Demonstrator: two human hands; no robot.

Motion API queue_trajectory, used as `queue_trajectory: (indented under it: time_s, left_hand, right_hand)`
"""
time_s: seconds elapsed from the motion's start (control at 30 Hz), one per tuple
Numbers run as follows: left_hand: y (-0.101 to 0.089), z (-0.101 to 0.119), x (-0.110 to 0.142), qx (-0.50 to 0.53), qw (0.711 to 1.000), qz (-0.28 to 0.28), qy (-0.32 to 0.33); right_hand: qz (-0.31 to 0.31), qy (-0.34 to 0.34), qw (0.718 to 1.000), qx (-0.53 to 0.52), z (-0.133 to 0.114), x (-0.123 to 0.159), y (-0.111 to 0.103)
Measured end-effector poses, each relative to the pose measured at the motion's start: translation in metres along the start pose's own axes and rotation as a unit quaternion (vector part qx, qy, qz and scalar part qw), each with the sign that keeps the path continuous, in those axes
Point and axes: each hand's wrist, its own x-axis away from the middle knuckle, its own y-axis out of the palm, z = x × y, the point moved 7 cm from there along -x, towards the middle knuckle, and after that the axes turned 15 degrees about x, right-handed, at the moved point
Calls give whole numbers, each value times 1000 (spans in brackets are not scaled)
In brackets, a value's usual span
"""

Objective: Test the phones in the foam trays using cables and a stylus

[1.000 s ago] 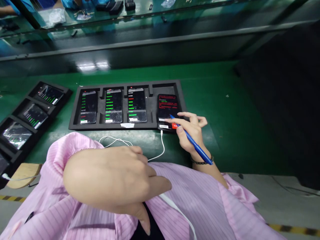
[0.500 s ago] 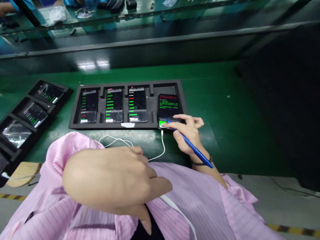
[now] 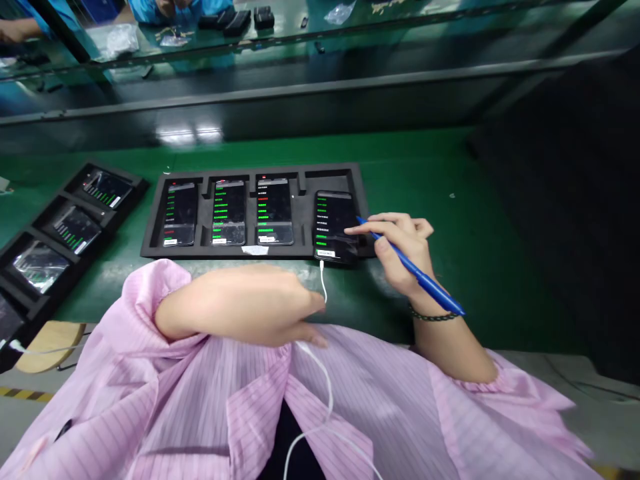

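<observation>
My right hand (image 3: 400, 250) holds a blue pen (image 3: 425, 280) between its fingers. Its outstretched index fingertip is over the right part of a smartphone (image 3: 334, 227), perhaps touching the glass. Green and white lines of text show on that screen. The phone lies tilted on the rightmost compartment of a black foam tray (image 3: 230, 252), overhanging its front edge. A white cable (image 3: 323, 283) is plugged into the phone's near end. My left hand (image 3: 250, 303), slightly blurred, hovers in front of the tray, thumb and index finger apart. Part of the cable passes behind it.
Three more lit phones (image 3: 229, 212) sit in the tray's other compartments. A second foam tray (image 3: 50, 250) with several phones stands at the left. Beyond a raised ledge (image 3: 240, 90), a person in blue sleeves (image 3: 173, 10) is at another bench. A dark bulk (image 3: 565, 200) borders the right.
My left hand has moved away from the camera, towards the table. My right hand has shifted right, off the phone's lower end. The phone's screen has switched to a list.
</observation>
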Motion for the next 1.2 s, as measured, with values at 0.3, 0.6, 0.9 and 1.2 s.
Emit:
queue_trajectory:
  time_s: [0.3,0.6,0.9,1.2]
  left_hand:
    - [8,-51,-61,-5,973,153,-174]
    - [16,-60,-74,31,954,196,-226]
    - [17,-63,-78,9,949,217,-227]
    - [9,-35,-44,-6,973,166,-163]
  right_hand:
    - [-58,-12,998,8,7,-5,27]
    - [-8,-42,999,-2,11,-4,32]
    - [66,7,997,-38,15,-6,11]
    - [24,32,999,-18,16,-4,24]
